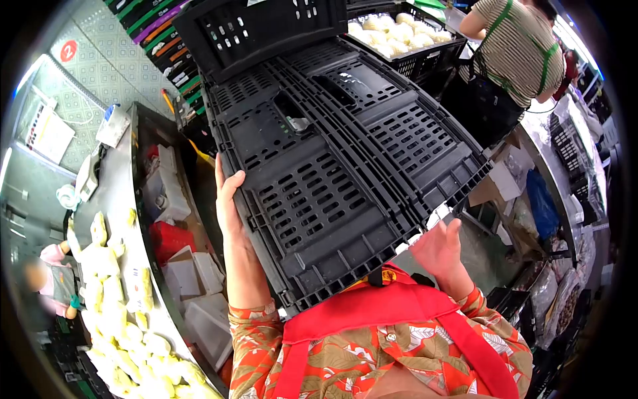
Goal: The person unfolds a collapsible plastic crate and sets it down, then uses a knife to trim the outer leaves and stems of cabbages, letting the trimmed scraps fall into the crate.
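Note:
A large black plastic crate (312,193) with slotted panels, apparently folded, is tilted in front of my chest. My left hand (229,203) lies against its left edge, the thumb on the rim and the fingers partly hidden by the side. At the crate's near right corner is my right hand (438,249), its thumb raised and its fingers partly hidden beneath a white patch on the edge. Another black crate (266,33) stands upright at the far end of the slotted panels.
On the left, a metal table (123,219) bears many yellowish wrapped items (126,332). Behind the crate is a black crate of white round items (399,33). One person (518,50) stands at the upper right; another (53,279) is beyond the left table. Shelving (551,179) lines the right.

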The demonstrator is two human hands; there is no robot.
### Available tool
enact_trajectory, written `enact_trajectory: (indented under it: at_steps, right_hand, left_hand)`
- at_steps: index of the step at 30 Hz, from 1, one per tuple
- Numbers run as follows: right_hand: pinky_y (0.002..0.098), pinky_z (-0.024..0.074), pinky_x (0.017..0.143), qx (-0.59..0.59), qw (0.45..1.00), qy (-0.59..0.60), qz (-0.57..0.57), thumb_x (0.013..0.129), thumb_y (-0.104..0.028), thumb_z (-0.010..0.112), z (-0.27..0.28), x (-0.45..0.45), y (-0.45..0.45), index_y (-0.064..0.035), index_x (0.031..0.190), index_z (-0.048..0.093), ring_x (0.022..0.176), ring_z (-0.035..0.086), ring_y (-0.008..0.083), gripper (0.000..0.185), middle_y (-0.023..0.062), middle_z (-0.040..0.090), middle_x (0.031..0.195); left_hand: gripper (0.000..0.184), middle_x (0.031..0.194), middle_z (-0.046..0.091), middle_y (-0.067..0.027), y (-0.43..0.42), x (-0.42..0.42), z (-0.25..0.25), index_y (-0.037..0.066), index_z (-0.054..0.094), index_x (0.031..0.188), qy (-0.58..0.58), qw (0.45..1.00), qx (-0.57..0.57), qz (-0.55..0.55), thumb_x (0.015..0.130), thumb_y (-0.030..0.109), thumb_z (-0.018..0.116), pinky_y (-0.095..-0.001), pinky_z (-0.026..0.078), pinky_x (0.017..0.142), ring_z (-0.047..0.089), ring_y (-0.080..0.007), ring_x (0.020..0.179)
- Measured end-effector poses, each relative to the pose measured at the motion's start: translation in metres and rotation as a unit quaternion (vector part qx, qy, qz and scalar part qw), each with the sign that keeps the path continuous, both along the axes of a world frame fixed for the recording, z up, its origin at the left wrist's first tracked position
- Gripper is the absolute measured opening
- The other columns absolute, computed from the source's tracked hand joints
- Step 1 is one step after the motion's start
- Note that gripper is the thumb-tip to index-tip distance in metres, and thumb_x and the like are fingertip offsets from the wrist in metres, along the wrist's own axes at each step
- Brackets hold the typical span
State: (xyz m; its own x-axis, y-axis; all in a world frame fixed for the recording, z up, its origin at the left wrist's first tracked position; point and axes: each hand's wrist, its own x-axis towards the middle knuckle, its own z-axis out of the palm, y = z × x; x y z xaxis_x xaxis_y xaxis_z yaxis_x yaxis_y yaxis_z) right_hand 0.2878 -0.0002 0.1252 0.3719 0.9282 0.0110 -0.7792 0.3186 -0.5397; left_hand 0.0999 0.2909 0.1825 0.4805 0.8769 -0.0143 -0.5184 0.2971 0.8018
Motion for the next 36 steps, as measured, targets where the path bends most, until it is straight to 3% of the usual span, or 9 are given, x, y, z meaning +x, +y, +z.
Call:
enact_trajectory:
  at_steps: [5,9,12,16,21,24,26,30,36]
  right_hand:
    - [0.0539,0.0301,0.103,0.216,0.962,-0.054,0.156,0.085,-0.063,0.044,-0.024,0.056,-0.020,-0.0075,0.130,0.043,0.123,0.045,0.0288,0.071,0.0159,0.048,0.132]
    - [0.0448,0.0451,0.092,-0.013,0.987,0.033,-0.159,0.086,-0.062,0.043,-0.003,0.117,-0.012,0.0044,0.125,0.046,0.114,0.052,0.0324,0.077,0.0190,0.054,0.124]
    - [0.0441,0.0409,0.098,0.097,0.994,-0.015,0.045,0.089,-0.056,0.042,-0.011,0.185,0.010,0.0048,0.129,0.043,0.116,0.050,0.0314,0.072,0.0178,0.050,0.129]
    - [0.0424,0.0342,0.104,0.057,0.994,-0.090,-0.019,0.091,-0.035,0.043,0.074,0.152,0.014,-0.0059,0.144,0.020,0.125,0.042,0.0296,0.065,0.0164,0.035,0.142]
    - [0.0391,0.0318,0.106,0.037,0.976,-0.201,0.068,0.088,-0.044,0.051,0.074,0.157,-0.016,0.0008,0.142,0.019,0.128,0.038,0.0268,0.077,0.0169,0.032,0.143]
    - [0.0351,0.0394,0.101,-0.114,0.949,-0.242,0.167,0.082,-0.025,0.059,0.053,0.177,-0.020,0.0042,0.139,0.025,0.118,0.050,0.0262,0.073,0.0198,0.042,0.135]
    - [0.0352,0.0449,0.096,-0.153,0.962,-0.110,0.198,0.078,-0.012,0.058,0.029,0.178,-0.020,0.0050,0.138,0.028,0.113,0.054,0.0250,0.069,0.0196,0.045,0.132]
    - [0.0362,0.0437,0.097,-0.219,0.944,-0.067,0.237,0.075,-0.009,0.059,-0.006,0.159,-0.038,0.0039,0.138,0.029,0.114,0.053,0.0259,0.071,0.0179,0.044,0.134]
    - [0.0406,0.0417,0.099,-0.362,0.891,-0.037,0.270,0.074,-0.011,0.061,-0.034,0.169,-0.070,0.0008,0.139,0.028,0.116,0.051,0.0312,0.073,0.0194,0.043,0.134]
  left_hand:
    - [0.079,0.130,0.044,-0.0174,-0.001,-0.003,0.004,0.012,0.017,0.144,-0.028,0.999,-0.033,-0.012,0.074,0.002,0.052,-0.0448,0.049,0.089,0.054,-0.0326,0.109]
    - [0.080,0.127,0.046,-0.0185,0.013,-0.003,-0.006,0.013,0.017,0.144,-0.021,0.999,-0.041,-0.012,0.073,0.001,0.052,-0.0449,0.050,0.087,0.056,-0.0330,0.105]
    - [0.078,0.123,0.048,-0.0179,0.010,-0.005,-0.009,0.011,0.017,0.144,-0.047,0.998,-0.031,-0.039,0.074,0.000,0.051,-0.0441,0.051,0.085,0.057,-0.0317,0.102]
    - [0.066,0.118,0.053,-0.0149,-0.023,-0.016,0.003,0.009,0.030,0.139,-0.017,0.999,-0.042,-0.002,0.076,0.004,0.050,-0.0372,0.051,0.086,0.059,-0.0268,0.100]
    - [0.065,0.125,0.050,-0.0160,-0.058,-0.055,-0.025,0.007,0.029,0.140,-0.010,0.996,-0.082,-0.025,0.078,0.009,0.048,-0.0360,0.049,0.089,0.058,-0.0259,0.103]
    - [0.067,0.125,0.050,-0.0162,-0.083,-0.057,-0.045,0.006,0.027,0.141,0.085,0.996,-0.034,0.009,0.077,0.009,0.050,-0.0353,0.048,0.089,0.058,-0.0267,0.103]
    - [0.072,0.121,0.052,-0.0172,-0.075,-0.076,-0.103,0.002,0.024,0.141,0.107,0.992,-0.065,0.022,0.076,0.007,0.053,-0.0365,0.048,0.089,0.059,-0.0268,0.101]
    - [0.082,0.111,0.056,-0.0185,-0.119,-0.095,-0.159,0.004,0.017,0.144,0.062,0.988,-0.139,0.031,0.072,0.007,0.057,-0.0363,0.049,0.085,0.061,-0.0256,0.093]
    - [0.089,0.125,0.046,-0.0205,-0.234,-0.080,-0.149,0.005,0.019,0.144,0.201,0.927,-0.277,0.155,0.067,0.016,0.061,-0.0358,0.046,0.085,0.055,-0.0265,0.101]
